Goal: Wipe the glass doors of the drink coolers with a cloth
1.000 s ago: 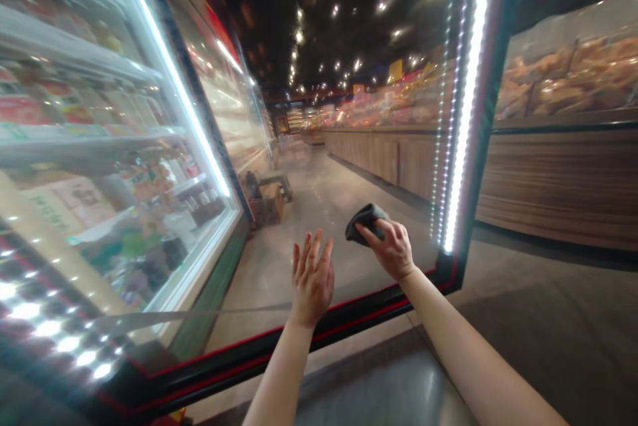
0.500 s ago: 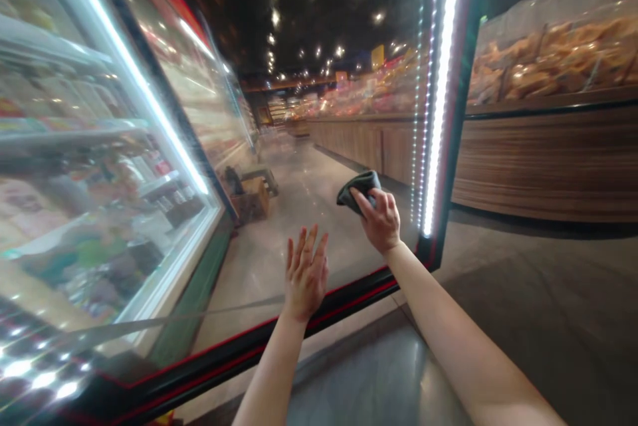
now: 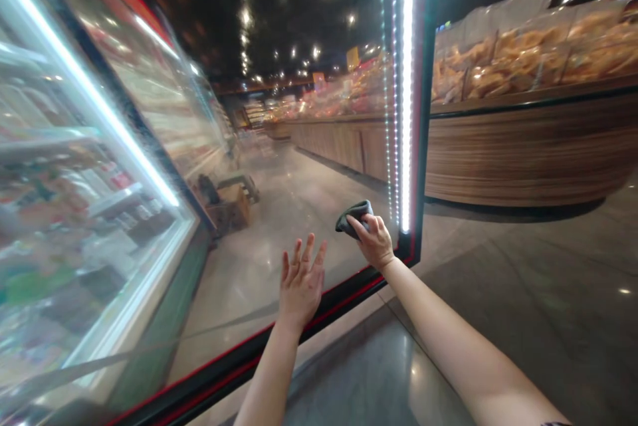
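**Supermarket aisle: dark cloth (image 3: 353,218) held up at a glass door (image 3: 259,293)**

From my remote station, I record the right grip (image 3: 371,243) pinching the cloth between thumb and fingers, close to the door's lit LED strip (image 3: 406,94). I cannot tell whether the cloth touches the pane. The left grip (image 3: 302,286) is spread and empty, palm toward the glass, above the red-and-black frame rail (image 3: 239,363). Pastry cases (image 3: 533,60) stand off to the right; a refrigerated display case (image 3: 74,213) runs along the left.

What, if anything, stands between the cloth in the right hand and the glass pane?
Nothing visible. The dark cloth gripped in the right hand looks to rest directly on the glass pane. The open left hand is off to its left, not between them.
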`<state>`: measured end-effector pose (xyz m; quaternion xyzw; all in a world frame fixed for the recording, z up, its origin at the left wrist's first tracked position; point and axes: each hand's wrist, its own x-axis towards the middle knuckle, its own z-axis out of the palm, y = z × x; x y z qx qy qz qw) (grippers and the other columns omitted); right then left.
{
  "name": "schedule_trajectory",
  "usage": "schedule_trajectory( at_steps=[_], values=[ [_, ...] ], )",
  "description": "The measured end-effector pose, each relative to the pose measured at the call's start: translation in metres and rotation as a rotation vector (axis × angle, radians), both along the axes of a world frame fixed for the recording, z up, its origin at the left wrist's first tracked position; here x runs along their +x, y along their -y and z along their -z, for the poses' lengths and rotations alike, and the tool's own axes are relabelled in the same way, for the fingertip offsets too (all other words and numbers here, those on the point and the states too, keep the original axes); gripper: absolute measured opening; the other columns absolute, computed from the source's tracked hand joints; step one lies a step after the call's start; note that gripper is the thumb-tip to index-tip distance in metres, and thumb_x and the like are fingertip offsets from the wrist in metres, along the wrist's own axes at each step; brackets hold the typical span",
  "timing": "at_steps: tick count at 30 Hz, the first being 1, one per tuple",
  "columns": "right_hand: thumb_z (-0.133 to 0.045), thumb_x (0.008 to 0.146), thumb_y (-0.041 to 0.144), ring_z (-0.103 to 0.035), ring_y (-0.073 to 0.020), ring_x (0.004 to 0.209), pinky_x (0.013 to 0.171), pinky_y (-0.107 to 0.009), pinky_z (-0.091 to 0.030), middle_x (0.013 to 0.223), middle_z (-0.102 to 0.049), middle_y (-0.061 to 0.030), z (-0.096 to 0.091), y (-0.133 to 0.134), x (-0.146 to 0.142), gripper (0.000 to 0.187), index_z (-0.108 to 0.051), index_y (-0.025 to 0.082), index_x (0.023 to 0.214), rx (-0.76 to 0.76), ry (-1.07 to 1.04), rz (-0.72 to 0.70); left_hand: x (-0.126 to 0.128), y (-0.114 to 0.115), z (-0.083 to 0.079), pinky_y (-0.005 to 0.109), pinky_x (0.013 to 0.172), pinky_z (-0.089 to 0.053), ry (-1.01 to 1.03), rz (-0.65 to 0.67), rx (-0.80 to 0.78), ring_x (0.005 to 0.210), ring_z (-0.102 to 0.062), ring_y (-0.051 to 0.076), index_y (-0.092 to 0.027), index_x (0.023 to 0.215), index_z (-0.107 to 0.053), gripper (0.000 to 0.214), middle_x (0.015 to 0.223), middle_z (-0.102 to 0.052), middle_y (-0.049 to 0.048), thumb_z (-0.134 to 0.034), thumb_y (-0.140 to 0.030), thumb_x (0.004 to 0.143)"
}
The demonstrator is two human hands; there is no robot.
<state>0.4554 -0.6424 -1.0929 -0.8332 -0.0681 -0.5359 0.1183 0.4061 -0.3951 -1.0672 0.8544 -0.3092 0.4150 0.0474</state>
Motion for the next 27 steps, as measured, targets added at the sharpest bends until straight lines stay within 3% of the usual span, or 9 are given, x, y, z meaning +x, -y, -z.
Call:
schedule_trajectory(
  at_steps=[3, 5, 7, 10, 15, 17, 22, 24, 27],
  values=[
    [-0.053, 0.087, 0.014, -0.050, -0.0249, 0.107, 0.099, -0.045, -0.049, 0.118, -0.051, -0.0092, -0.015, 0.020, 0.007, 0.057, -0.055, 0.031, 0.141, 0.208, 0.029, 0.056, 0.002, 0.002, -0.001, 0.051, 0.129, -0.009, -0.004, 0.023, -0.017, 0.156, -0.008, 0.024, -0.035, 0.160, -0.020, 0.076, 0.167, -0.020, 0.0021, -0.056, -0.018, 0.096],
    [-0.049, 0.089, 0.017, -0.050, -0.0273, 0.110, 0.098, -0.050, -0.048, 0.117, -0.049, -0.0113, -0.005, 0.029, 0.005, 0.058, -0.047, 0.025, 0.146, 0.396, 0.058, 0.140, 0.003, 0.002, 0.001, 0.052, 0.129, -0.010, -0.010, 0.036, -0.016, 0.156, -0.008, 0.025, -0.035, 0.160, -0.018, 0.078, 0.167, -0.019, 0.0027, -0.056, -0.015, 0.095],
    [-0.047, 0.089, 0.018, -0.050, -0.0285, 0.108, 0.095, -0.052, -0.049, 0.115, -0.048, -0.0123, 0.014, 0.033, 0.000, 0.060, -0.042, 0.021, 0.148, 0.481, 0.064, 0.189, 0.004, 0.002, 0.003, 0.052, 0.128, -0.012, -0.012, 0.042, -0.009, 0.156, -0.009, 0.025, -0.035, 0.161, -0.017, 0.080, 0.167, -0.019, 0.0033, -0.055, -0.014, 0.094],
    [-0.048, 0.086, 0.016, -0.050, -0.0285, 0.107, 0.095, -0.052, -0.050, 0.112, -0.048, -0.0118, 0.026, 0.035, -0.004, 0.062, -0.042, 0.020, 0.148, 0.450, 0.032, 0.177, 0.006, 0.003, 0.007, 0.054, 0.128, -0.012, -0.014, 0.040, 0.000, 0.156, -0.009, 0.026, -0.035, 0.161, -0.016, 0.082, 0.167, -0.019, 0.0038, -0.056, -0.013, 0.093],
    [-0.050, 0.083, 0.012, -0.049, -0.0288, 0.113, 0.100, -0.050, -0.047, 0.117, -0.047, -0.0131, -0.015, 0.050, 0.013, 0.070, -0.040, 0.021, 0.151, 0.348, 0.069, 0.174, 0.007, 0.007, 0.010, 0.054, 0.128, -0.009, -0.007, 0.035, 0.000, 0.156, -0.008, 0.026, -0.036, 0.160, -0.017, 0.079, 0.167, -0.020, 0.0040, -0.057, -0.016, 0.094],
    [-0.051, 0.082, 0.011, -0.049, -0.0291, 0.114, 0.100, -0.049, -0.047, 0.120, -0.048, -0.0136, -0.021, 0.057, 0.016, 0.071, -0.042, 0.023, 0.151, 0.311, 0.066, 0.224, 0.007, 0.008, 0.010, 0.055, 0.128, -0.008, -0.009, 0.036, 0.000, 0.156, -0.008, 0.026, -0.036, 0.160, -0.016, 0.079, 0.167, -0.019, 0.0040, -0.057, -0.017, 0.095],
    [-0.050, 0.079, 0.006, -0.053, -0.0255, 0.106, 0.094, -0.043, -0.050, 0.115, -0.054, -0.0103, 0.011, 0.067, -0.004, 0.066, -0.054, 0.026, 0.142, 0.262, -0.017, 0.298, 0.010, 0.010, 0.009, 0.057, 0.127, -0.010, -0.029, 0.019, 0.000, 0.156, -0.008, 0.027, -0.035, 0.161, -0.014, 0.081, 0.167, -0.019, 0.0059, -0.056, -0.015, 0.095],
    [-0.049, 0.080, 0.005, -0.054, -0.0240, 0.103, 0.092, -0.040, -0.050, 0.112, -0.056, -0.0088, 0.013, 0.073, -0.013, 0.064, -0.058, 0.028, 0.139, 0.233, 0.000, 0.283, 0.010, 0.012, 0.009, 0.057, 0.127, -0.010, -0.037, 0.026, -0.011, 0.156, -0.009, 0.028, -0.035, 0.161, -0.014, 0.081, 0.167, -0.018, 0.0058, -0.056, -0.016, 0.095],
    [-0.050, 0.084, 0.008, -0.054, -0.0254, 0.110, 0.096, -0.043, -0.048, 0.120, -0.056, -0.0103, -0.013, 0.086, -0.017, 0.059, -0.060, 0.029, 0.138, 0.183, 0.129, 0.277, 0.009, 0.015, 0.008, 0.057, 0.128, -0.010, -0.045, 0.041, -0.030, 0.156, -0.010, 0.028, -0.035, 0.161, -0.015, 0.080, 0.167, -0.018, 0.0050, -0.055, -0.016, 0.095]
  ],
)
